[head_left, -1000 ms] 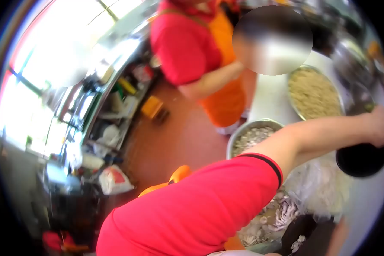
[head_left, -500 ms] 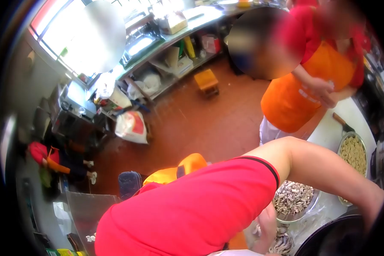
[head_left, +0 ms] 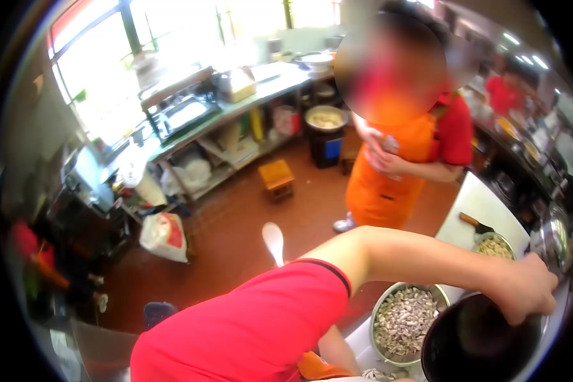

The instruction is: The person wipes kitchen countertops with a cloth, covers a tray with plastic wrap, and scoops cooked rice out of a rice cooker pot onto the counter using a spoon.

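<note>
My left hand (head_left: 527,290) reaches across on a bent arm, its fingers curled over the rim of a large black pot (head_left: 449,344) at the lower right. The inside of the pot is dark. Beside it stands a metal bowl (head_left: 374,321) full of chopped greyish-white pieces that look like mushrooms (head_left: 406,318). More pale pieces (head_left: 377,374) lie at the bottom edge. My right forearm (head_left: 337,350) shows below the left arm, but its fingers are hidden at the frame's edge.
A second bowl of chopped food (head_left: 494,247) and a wooden-handled tool (head_left: 476,223) lie on the white worktop (head_left: 481,197). A co-worker in an orange apron (head_left: 388,184) stands beyond. A stool (head_left: 276,177), a white sack (head_left: 163,237) and a pale paddle-shaped utensil (head_left: 273,242) are farther left.
My view has swung right and up. My left hand now shows on the pot's rim, and more of the pot is visible. My right hand has slipped mostly out of sight.
</note>
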Action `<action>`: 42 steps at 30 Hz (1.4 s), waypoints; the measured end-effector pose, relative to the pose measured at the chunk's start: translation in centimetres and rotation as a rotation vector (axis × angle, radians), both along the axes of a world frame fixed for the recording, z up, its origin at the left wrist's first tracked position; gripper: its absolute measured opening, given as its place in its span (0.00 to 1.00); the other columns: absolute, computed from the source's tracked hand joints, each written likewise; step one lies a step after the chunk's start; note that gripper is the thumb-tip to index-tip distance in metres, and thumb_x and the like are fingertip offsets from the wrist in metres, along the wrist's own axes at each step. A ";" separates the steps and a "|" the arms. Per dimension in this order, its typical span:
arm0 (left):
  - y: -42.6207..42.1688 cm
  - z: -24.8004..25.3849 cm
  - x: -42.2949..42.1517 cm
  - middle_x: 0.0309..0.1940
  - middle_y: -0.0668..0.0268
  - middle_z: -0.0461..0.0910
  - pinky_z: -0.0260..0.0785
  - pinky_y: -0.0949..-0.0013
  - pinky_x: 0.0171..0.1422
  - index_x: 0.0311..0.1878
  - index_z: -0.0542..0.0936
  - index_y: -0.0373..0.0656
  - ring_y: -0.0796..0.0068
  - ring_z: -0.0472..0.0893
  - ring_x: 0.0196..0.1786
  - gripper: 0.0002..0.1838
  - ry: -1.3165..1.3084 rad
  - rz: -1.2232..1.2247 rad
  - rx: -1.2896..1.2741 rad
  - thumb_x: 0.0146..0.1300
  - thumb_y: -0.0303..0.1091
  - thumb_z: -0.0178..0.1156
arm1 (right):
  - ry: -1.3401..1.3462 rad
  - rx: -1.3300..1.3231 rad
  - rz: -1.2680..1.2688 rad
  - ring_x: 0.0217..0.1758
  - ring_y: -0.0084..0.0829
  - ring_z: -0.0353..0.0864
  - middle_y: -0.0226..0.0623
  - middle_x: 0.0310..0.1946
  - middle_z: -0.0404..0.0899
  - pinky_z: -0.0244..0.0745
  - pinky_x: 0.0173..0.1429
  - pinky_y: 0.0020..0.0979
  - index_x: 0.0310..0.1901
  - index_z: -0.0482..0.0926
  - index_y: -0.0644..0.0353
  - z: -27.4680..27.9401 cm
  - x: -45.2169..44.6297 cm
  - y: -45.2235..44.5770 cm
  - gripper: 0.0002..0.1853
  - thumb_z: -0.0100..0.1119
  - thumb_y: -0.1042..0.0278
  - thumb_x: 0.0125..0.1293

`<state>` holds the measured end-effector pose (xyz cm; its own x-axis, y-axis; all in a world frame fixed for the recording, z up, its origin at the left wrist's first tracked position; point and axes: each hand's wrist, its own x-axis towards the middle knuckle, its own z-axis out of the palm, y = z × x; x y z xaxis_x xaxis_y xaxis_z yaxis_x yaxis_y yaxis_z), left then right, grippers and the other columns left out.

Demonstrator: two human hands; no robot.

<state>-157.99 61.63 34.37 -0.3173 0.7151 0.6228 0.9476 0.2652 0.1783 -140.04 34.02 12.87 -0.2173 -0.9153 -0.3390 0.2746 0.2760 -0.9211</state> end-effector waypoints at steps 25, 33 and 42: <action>-31.1 -3.0 9.6 0.33 0.56 0.65 0.64 0.68 0.44 0.40 0.70 0.35 0.58 0.69 0.36 0.16 -0.332 0.380 0.080 0.43 0.16 0.53 | 0.194 0.339 -2.302 0.17 0.15 0.60 0.29 0.22 0.70 0.53 0.20 0.19 0.64 0.61 0.57 3.9 24.6 42.6 0.21 0.48 0.63 0.73; -30.2 -3.2 11.4 0.34 0.57 0.65 0.64 0.68 0.46 0.40 0.70 0.35 0.59 0.69 0.37 0.17 -0.376 0.483 0.068 0.43 0.15 0.53 | 0.707 0.984 -1.964 0.21 0.19 0.70 0.31 0.26 0.76 0.67 0.27 0.23 0.61 0.69 0.58 2.8 13.3 54.8 0.20 0.48 0.65 0.69; -40.2 -8.6 10.7 0.45 0.65 0.73 0.64 0.71 0.58 0.55 0.71 0.40 0.74 0.72 0.49 0.21 -0.647 0.647 0.287 0.58 0.22 0.59 | -0.396 -0.533 -2.492 0.12 0.15 0.52 0.19 0.10 0.51 0.50 0.18 0.21 0.44 0.74 0.61 -5.4 24.5 52.3 0.18 0.52 0.50 0.71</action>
